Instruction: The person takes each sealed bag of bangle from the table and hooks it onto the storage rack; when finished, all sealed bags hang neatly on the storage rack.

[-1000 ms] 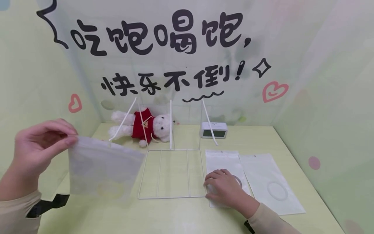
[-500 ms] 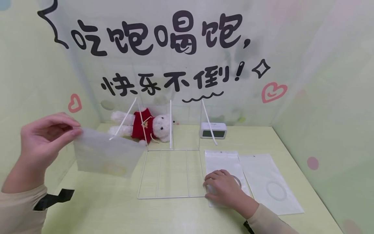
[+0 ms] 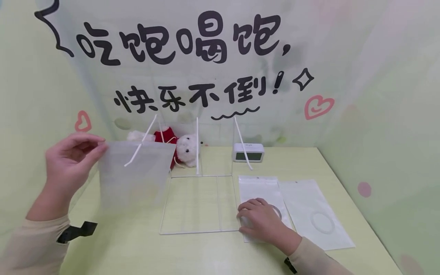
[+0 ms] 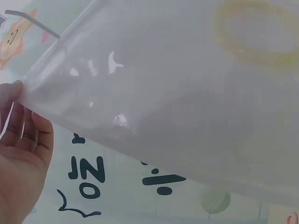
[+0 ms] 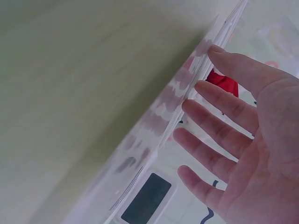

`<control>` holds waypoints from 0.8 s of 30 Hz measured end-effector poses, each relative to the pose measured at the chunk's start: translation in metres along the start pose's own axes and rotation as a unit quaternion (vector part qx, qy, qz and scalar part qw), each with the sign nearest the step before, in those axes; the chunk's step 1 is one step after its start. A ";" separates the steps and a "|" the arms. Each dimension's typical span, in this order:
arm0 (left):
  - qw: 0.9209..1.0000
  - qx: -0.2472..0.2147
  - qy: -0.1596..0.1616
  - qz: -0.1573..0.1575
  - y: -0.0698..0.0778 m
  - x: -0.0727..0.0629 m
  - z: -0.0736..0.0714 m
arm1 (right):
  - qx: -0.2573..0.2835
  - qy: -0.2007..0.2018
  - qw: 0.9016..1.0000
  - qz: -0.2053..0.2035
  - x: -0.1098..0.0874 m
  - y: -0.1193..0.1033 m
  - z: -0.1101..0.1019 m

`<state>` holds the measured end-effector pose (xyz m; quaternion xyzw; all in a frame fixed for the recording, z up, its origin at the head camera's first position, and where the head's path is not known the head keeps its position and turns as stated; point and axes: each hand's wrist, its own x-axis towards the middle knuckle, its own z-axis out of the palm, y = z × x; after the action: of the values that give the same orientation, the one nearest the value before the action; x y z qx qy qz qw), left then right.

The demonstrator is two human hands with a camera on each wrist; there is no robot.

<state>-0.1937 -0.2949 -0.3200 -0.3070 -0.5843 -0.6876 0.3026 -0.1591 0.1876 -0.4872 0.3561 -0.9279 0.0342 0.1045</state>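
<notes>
My left hand (image 3: 72,168) pinches the top corner of a translucent zip bag (image 3: 137,183) between thumb and fingers. The bag hangs at the left side of a white wire rack (image 3: 197,145), and the rack's left prong crosses the bag's top edge in the head view. In the left wrist view a yellow ring (image 4: 275,58) shows through the plastic. My right hand (image 3: 262,219) rests with loosely extended fingers on a flat white bag (image 3: 258,191) beside the rack's base; a grey ring (image 3: 277,212) partly shows from under the hand.
Another white bag (image 3: 295,202) with a pale ring (image 3: 323,222) in it lies at the far right. Behind the rack are a plush toy (image 3: 186,149) in red and a digital clock (image 3: 248,152). Patterned walls stand close at the back and sides.
My left hand has moved right with the bag, bringing its top edge to the left prong, and the bag covers more of the plush toy. My right hand has stayed in place.
</notes>
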 end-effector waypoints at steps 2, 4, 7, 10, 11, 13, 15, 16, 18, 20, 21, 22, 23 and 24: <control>1.000 0.011 0.006 -0.004 -0.004 0.000 0.002 | 0.001 -0.004 1.000 0.002 0.001 -0.001 0.000; 1.000 0.021 0.014 -0.007 -0.008 0.001 0.003 | 0.006 -0.007 1.000 0.006 0.002 -0.002 0.001; 0.999 0.038 0.030 -0.015 -0.013 0.002 0.004 | 0.018 -0.011 1.000 0.012 0.003 -0.004 0.002; 0.997 0.059 0.044 -0.033 -0.017 0.003 0.004 | 0.026 -0.012 0.999 0.015 0.004 -0.005 0.003; 0.996 0.064 0.048 -0.041 -0.017 0.003 0.004 | 0.027 -0.013 0.999 0.016 0.004 -0.006 0.003; 0.994 0.081 0.055 -0.058 -0.019 0.005 0.004 | 0.025 -0.013 0.999 0.016 0.004 -0.007 0.003; 0.990 0.099 0.060 -0.076 -0.022 0.006 0.004 | 0.021 -0.012 1.000 0.015 0.005 -0.007 0.002; 0.989 0.106 0.063 -0.085 -0.023 0.007 0.003 | 0.019 -0.012 1.000 0.016 0.005 -0.007 0.002; 0.984 0.133 0.063 -0.101 -0.024 0.008 0.003 | 0.018 -0.013 1.000 0.017 0.005 -0.007 0.001; 0.979 0.157 0.059 -0.112 -0.025 0.008 0.002 | 0.017 -0.014 1.000 0.020 0.004 -0.007 0.000; 0.976 0.178 0.055 -0.112 -0.025 0.007 0.002 | 0.016 -0.014 1.000 0.021 0.004 -0.006 -0.001; 0.972 0.202 0.049 -0.107 -0.024 0.006 0.002 | 0.015 -0.015 1.000 0.022 0.003 -0.006 -0.002; 0.969 0.224 0.042 -0.096 -0.024 0.004 0.002 | 0.016 -0.015 0.999 0.023 0.003 -0.006 -0.002; 0.965 0.248 0.035 -0.079 -0.022 0.002 0.002 | 0.016 -0.015 0.999 0.024 0.002 -0.007 -0.003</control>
<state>-0.2121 -0.2903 -0.3321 -0.1510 -0.7478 -0.5533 0.3344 -0.1560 0.1816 -0.4840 0.3360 -0.9370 0.0461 0.0837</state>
